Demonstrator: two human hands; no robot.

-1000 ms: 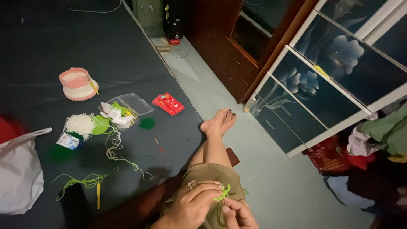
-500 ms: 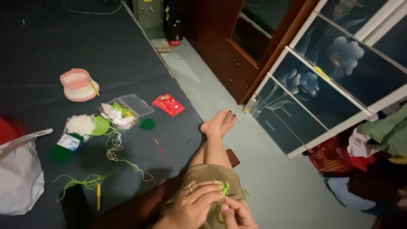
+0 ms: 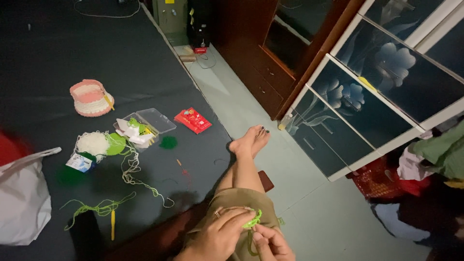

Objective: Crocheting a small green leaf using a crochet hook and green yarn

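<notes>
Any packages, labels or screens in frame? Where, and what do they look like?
Red flat packet: on the dark mat near its right edge, rectangular, small multicoloured print.
Small white-and-blue packet: mat's left part, beside the white yarn.
Yellow label: top, on a green cabinet.
No screens.

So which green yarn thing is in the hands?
The small bright green loop, pinched between both hands over the knee. The other green yarn lies loose on the dark mat.
</notes>
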